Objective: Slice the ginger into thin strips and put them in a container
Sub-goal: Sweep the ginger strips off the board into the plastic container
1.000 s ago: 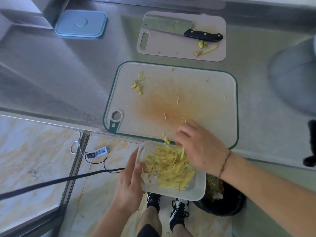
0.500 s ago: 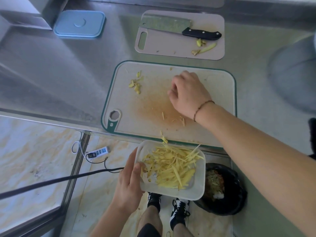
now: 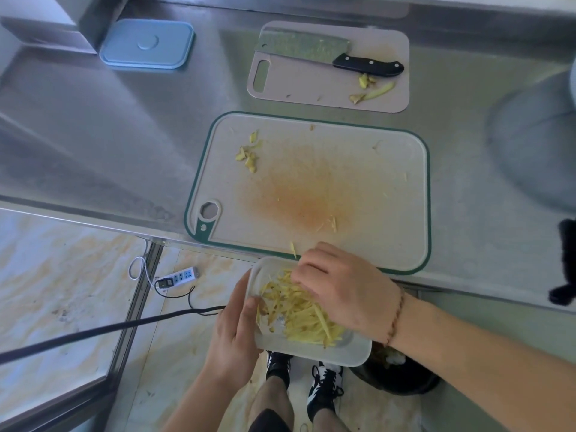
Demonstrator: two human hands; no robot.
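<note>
The left hand (image 3: 232, 333) grips the left rim of the white container (image 3: 314, 350), held just off the counter (image 3: 93, 126) edge at lower centre, thumb inside the wall. The ginger strips (image 3: 299, 310) lie heaped in it. The right hand (image 3: 339, 288), half a second ago up on the large cutting board (image 3: 374, 188), is now back over the container, fingers curled down into the strips; whether they pinch any I cannot tell. Above, the board is mostly bare; the cleaver (image 3: 324, 53) rests on the small board (image 3: 311, 85) at top.
</note>
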